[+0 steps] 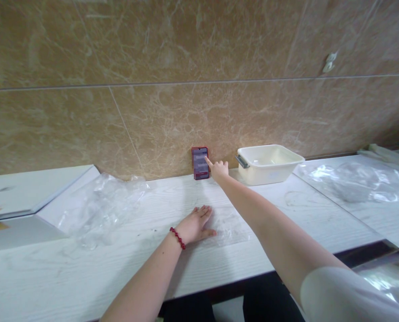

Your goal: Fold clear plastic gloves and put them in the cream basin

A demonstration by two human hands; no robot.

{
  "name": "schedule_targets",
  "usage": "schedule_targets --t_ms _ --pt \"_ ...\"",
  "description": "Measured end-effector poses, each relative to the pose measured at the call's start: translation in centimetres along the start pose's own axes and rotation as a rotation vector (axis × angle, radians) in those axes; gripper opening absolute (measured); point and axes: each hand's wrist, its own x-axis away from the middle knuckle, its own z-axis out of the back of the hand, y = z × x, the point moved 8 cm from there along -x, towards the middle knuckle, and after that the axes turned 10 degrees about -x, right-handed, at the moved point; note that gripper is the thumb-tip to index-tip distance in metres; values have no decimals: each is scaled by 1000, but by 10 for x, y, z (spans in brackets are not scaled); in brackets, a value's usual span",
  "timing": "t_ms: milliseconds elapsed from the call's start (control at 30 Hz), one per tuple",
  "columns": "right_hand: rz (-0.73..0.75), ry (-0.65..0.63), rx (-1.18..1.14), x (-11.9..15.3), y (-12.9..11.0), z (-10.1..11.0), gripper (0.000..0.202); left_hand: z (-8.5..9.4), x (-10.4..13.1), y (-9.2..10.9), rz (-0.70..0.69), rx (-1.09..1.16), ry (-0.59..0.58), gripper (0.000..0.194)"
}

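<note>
A smartphone point(201, 164) in a red case leans upright against the wall, its screen lit. My right hand point(219, 171) reaches up to it with the index finger stretched out, the fingertip at the screen's right side; nothing is held in this hand. Lower down, my left hand point(197, 224), with a red bead bracelet point(177, 238) at the wrist, lies flat with fingers spread. It rests at the left edge of a clear plastic bag point(231, 228) spread on the white tabletop point(146, 264).
A cream plastic tub point(269, 172) with a grey handle clip stands right of the phone. On the left are a white box point(35, 192) and crumpled clear plastic point(102, 208). More clear plastic point(360, 181) lies at the right. Behind everything rises a brown marble wall point(172, 120).
</note>
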Motion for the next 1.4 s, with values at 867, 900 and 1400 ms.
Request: schedule_targets --t_ms 867,900,1400 --pt "478 -4 -210 151 43 48 29 3 -3 7 -81 -31 30 76" --pt "534 -27 -220 162 41 47 29 3 -3 7 -83 -32 27 76" --pt "864 6 -233 252 37 29 27 -1 -4 21 -174 3 3 62"
